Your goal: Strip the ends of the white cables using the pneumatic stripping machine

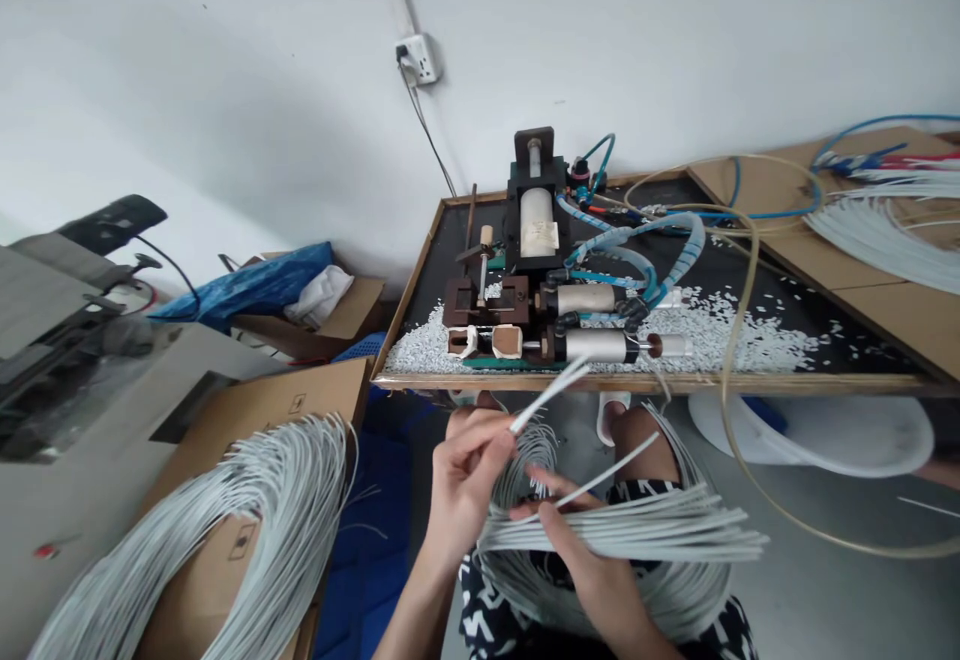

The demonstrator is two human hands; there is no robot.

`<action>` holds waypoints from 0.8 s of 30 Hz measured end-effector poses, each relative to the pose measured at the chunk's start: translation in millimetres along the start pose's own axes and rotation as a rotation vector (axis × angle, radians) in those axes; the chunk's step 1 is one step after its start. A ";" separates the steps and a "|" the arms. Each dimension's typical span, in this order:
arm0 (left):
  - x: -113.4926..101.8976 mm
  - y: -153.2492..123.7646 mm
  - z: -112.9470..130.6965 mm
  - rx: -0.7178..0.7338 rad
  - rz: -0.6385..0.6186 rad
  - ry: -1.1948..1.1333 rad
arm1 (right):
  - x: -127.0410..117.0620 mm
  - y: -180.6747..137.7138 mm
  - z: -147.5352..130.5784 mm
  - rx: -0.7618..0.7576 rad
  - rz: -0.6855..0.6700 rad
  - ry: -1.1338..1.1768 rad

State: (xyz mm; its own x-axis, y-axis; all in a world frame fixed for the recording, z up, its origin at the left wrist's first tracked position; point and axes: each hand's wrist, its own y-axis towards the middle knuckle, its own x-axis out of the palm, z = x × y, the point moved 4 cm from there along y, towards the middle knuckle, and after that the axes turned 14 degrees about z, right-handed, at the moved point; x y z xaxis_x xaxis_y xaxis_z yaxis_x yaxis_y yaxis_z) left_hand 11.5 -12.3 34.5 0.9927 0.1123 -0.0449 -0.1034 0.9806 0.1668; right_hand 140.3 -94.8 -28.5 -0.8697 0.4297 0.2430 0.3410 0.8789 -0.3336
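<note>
My left hand [466, 475] pinches a few white cables [551, 392] whose ends point up toward the small pneumatic stripping machine [536, 280] on the black-topped bench [825, 380]. My right hand [581, 550] is closed on one thin white cable [600, 478] pulled out of a bundle of white cables [637, 535] that lies across my lap. The cable ends in my left hand stop just short of the machine's front edge.
White plastic scraps [735, 335] litter the bench around the machine. A cardboard box [255, 430] at the left carries a large heap of white cables [225, 520]. More cables [885, 225] lie on cardboard at the right. A white stool [825, 435] stands under the bench.
</note>
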 end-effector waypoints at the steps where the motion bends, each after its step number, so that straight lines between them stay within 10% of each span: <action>1: 3.0 -3.3 3.1 0.033 -0.082 0.066 | -1.0 1.0 2.4 -0.013 0.030 -0.012; 5: 16.1 -11.8 13.0 0.120 -0.329 0.189 | -2.3 6.2 4.2 -0.129 0.093 -0.088; 9: 21.3 -12.9 12.4 0.145 -0.323 0.205 | 0.7 10.2 0.7 -0.153 0.026 -0.065; 18: -0.7 8.2 -13.4 -0.164 0.226 -0.241 | -0.3 1.4 -2.8 0.046 0.005 0.008; 24: -2.3 31.3 -20.3 -0.276 0.353 -0.383 | -0.6 0.3 -10.2 0.008 0.031 -0.028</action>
State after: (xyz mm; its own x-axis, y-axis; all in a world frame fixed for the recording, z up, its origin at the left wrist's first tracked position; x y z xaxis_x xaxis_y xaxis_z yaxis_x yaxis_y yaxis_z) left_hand 4.7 21.4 19.8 0.8418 0.4238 0.3342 -0.3934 0.9058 -0.1575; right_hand 144.6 -92.7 -19.4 -0.8687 0.4502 0.2066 0.3648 0.8636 -0.3481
